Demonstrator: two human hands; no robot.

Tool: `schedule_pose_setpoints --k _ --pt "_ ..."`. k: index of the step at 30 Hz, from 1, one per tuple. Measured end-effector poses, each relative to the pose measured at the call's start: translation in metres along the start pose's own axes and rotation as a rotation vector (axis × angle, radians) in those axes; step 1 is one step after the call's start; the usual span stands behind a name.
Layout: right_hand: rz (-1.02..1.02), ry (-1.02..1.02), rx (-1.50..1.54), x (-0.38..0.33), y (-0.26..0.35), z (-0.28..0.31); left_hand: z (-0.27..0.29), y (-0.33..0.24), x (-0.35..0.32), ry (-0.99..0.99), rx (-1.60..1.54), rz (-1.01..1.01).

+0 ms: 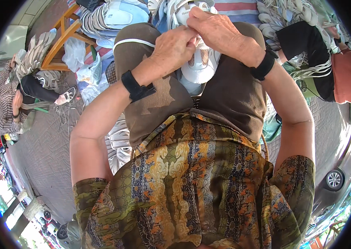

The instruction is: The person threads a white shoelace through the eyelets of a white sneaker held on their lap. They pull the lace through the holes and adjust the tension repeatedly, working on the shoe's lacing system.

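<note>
A white shoe upper (200, 66) rests between my knees, on my brown trousers. My left hand (173, 47) grips its upper edge with bent fingers. My right hand (217, 29) is closed on the same edge from the other side, the two hands touching. Each wrist wears a black strap. The part of the shoe under my fingers is hidden.
Piles of white shoe parts (121, 16) lie ahead and at the upper right (283, 16). A wooden chair (61, 39) stands at the upper left. One person (5, 99) sits at the left, another person's dark sleeve (304, 41) is at the right. A car (337, 174) is at the lower right.
</note>
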State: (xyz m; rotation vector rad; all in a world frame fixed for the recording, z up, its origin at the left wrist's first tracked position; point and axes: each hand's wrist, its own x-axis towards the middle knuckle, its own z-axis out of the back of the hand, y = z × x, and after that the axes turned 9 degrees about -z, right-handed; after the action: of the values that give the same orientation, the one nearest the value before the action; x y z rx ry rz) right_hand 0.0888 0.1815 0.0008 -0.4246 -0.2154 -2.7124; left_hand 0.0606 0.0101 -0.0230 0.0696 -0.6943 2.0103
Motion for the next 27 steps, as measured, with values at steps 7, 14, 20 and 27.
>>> schedule_pose_setpoints --k 7,14,20,27 --pt "-0.004 0.018 0.191 -0.011 -0.012 -0.005 0.006 0.008 0.005 0.017 -0.197 0.092" --pt "-0.036 -0.019 0.178 -0.018 -0.019 -0.002 -0.004 -0.001 0.009 0.059 -0.136 0.014" --pt "-0.086 -0.031 0.196 -0.025 -0.016 0.001 0.009 0.01 0.004 -0.03 -0.075 -0.086" --pt "-0.113 -0.017 0.292 -0.037 -0.019 0.014 0.042 0.022 0.002 0.358 -0.728 0.276"
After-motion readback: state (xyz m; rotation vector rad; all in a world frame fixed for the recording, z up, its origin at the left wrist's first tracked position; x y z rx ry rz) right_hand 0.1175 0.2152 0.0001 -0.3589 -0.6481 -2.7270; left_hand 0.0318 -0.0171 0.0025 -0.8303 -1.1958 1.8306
